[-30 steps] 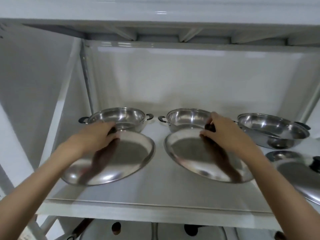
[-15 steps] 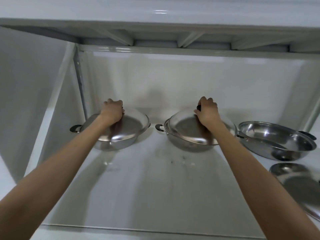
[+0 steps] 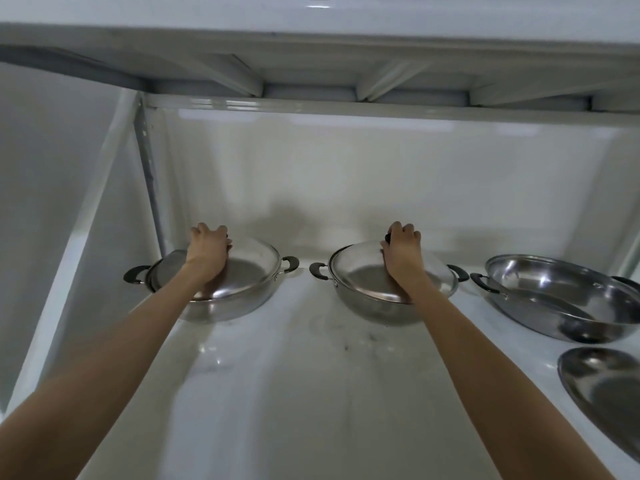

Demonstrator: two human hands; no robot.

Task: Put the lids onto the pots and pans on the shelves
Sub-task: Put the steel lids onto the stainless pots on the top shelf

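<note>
Two steel pots with black side handles stand at the back of the white shelf [image 3: 311,393]. The left pot [image 3: 225,310] carries a steel lid [image 3: 252,268], and my left hand [image 3: 207,251] grips the lid's knob. On the middle pot [image 3: 377,313] rests another steel lid [image 3: 360,275], its black knob held by my right hand [image 3: 401,247]. Further right an uncovered steel pan [image 3: 561,299] sits tilted toward me. A third steel lid [image 3: 606,386] lies on the shelf in front of that pan, partly cut off by the frame edge.
The underside of the upper shelf [image 3: 311,88] hangs close overhead. A white upright post [image 3: 149,174] stands at the back left corner, and a white wall closes off the back.
Both hands lifted the two lids from the front of the shelf and carried them back onto the left and middle pots. In the last half second the lids settled lower on the rims.
</note>
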